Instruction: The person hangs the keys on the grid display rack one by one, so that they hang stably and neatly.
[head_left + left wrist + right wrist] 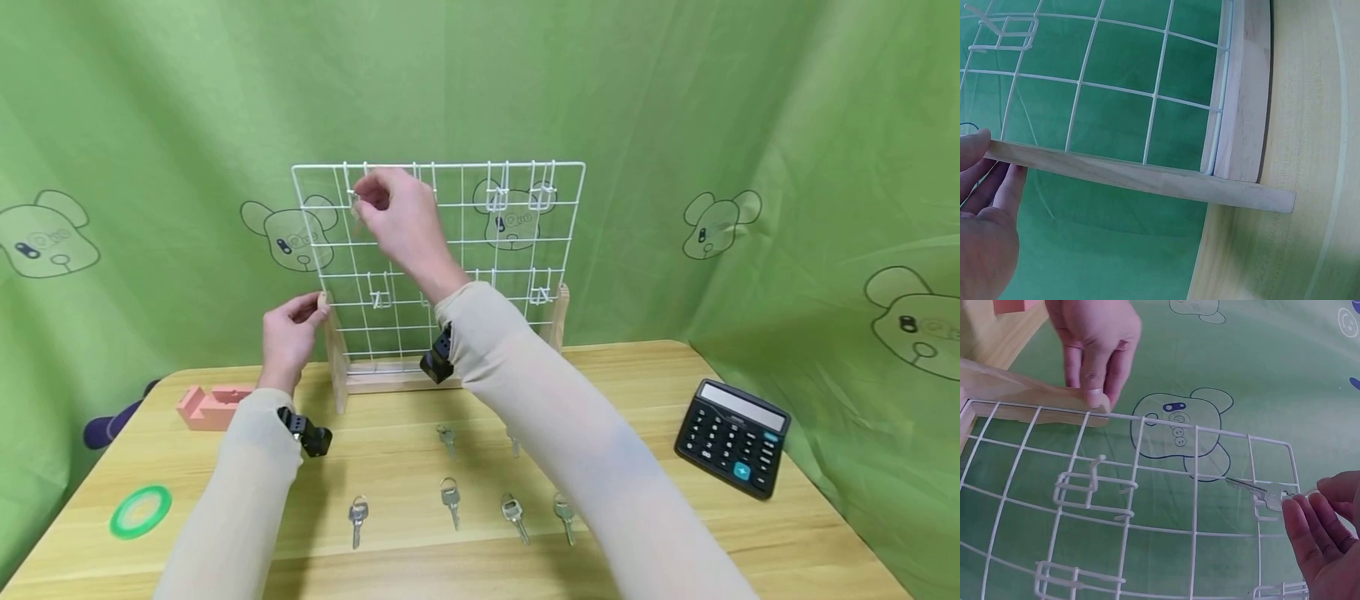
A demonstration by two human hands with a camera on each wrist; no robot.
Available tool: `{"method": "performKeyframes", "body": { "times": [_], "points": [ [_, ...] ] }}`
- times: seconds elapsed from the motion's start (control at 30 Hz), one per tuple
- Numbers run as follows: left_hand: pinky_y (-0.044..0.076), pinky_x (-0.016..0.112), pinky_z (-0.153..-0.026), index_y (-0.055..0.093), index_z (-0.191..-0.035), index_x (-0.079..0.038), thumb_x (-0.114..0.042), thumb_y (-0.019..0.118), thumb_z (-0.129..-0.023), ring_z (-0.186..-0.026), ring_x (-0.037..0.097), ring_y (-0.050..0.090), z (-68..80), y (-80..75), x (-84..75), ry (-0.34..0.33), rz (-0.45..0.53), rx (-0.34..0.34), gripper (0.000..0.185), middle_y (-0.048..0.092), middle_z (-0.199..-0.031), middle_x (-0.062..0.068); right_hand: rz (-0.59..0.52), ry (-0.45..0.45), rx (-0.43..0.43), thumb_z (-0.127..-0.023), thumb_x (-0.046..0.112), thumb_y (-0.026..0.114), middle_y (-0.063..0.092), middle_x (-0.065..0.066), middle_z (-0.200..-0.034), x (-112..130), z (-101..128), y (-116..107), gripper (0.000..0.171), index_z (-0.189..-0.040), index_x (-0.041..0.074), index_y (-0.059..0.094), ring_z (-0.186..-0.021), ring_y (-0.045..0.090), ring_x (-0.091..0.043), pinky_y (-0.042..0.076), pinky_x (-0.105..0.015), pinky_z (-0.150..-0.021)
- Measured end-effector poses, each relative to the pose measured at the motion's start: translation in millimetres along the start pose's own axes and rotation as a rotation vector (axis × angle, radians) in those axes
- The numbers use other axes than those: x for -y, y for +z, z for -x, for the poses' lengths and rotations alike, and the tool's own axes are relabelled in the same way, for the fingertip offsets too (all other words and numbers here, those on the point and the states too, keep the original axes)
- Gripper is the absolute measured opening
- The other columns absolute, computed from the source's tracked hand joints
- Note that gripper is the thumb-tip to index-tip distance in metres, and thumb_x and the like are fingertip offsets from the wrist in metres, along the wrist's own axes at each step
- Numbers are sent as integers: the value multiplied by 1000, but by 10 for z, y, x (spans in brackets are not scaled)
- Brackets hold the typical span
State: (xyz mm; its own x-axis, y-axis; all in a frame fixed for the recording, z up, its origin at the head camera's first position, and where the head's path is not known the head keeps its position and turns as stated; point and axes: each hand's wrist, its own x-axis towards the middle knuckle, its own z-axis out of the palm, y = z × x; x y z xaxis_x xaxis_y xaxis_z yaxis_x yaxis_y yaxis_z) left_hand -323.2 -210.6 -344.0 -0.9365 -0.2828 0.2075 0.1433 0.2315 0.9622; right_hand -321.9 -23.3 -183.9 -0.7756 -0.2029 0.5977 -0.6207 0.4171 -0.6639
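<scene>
**Key at the top hook: a slip or a tipped rack**

My right hand [1329, 531] pinches a key [1260, 490] by its head, fingertips closed on it, with the blade pointing away across the wire grid [438, 262]. The key sits at a small hook [1266, 512] in the upper corner of the grid, touching or nearly touching the wire; I cannot tell whether its ring has caught the hook.

The pinch looks shallow, on the head alone. If I let go before the key hangs, I judge it drops behind or in front of the rack, perhaps out of reach against the green cloth [750, 125].

My left hand [288, 333] curls over the top of the wooden side post [335, 350], thumb and fingers gripping it. That steadies the rack. Should that hold loosen while I push at the top corner, the push acts high on the grid and could rock the whole stand backwards on the table [637, 383].

Other hooks [1088, 484] stick out close by; my sleeve [540, 392] could snag one as I draw back.

More keys [450, 500] lie in rows on the table near me, under my forearm, so a careless pull back could scatter them.
</scene>
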Motion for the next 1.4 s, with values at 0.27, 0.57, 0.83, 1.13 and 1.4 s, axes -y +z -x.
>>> {"method": "performKeyframes", "body": {
  "times": [0.27,0.57,0.83,1.13,1.4],
  "points": [
    [48,28,-100,58,-134,-3,-11,64,-97,-114,23,58,-1,18,-1,-3,14,-4,38,60,-130,16,-134,-35,-26,-91,-5,62,63,-7,-93,-141,223,-76,19,-110,-3,64,-85,58,-15,52,-16,-76],
    [47,29,-101,57,-135,-5,-13,63,-97,-118,24,57,-3,26,39,-4,7,-2,40,59,-133,15,-116,5,109,-93,1,65,65,-3,-95,-359,541,-180,16,-109,3,66,-87,60,-14,53,-20,-79],
    [47,29,-102,57,-135,-4,-14,63,-97,-118,24,57,2,22,46,3,6,-8,39,59,-132,15,-42,21,194,-93,4,66,66,-2,-97,-645,787,-246,14,-107,6,67,-89,60,-14,53,-22,-79],
    [46,29,-103,55,-136,-4,-14,63,-97,-121,23,55,-7,-7,49,0,20,4,41,57,-135,15,-2,79,284,-93,5,66,66,2,-97,-908,1073,-294,15,-107,9,67,-89,61,-13,55,-23,-80],
    [46,29,-103,56,-136,-5,-15,64,-97,-121,23,55,-9,0,44,-1,9,7,41,57,-135,15,3,151,366,-91,3,68,67,-2,-98,-1160,1292,-291,16,-107,7,68,-91,63,-14,56,-24,-79]
  ]
}}
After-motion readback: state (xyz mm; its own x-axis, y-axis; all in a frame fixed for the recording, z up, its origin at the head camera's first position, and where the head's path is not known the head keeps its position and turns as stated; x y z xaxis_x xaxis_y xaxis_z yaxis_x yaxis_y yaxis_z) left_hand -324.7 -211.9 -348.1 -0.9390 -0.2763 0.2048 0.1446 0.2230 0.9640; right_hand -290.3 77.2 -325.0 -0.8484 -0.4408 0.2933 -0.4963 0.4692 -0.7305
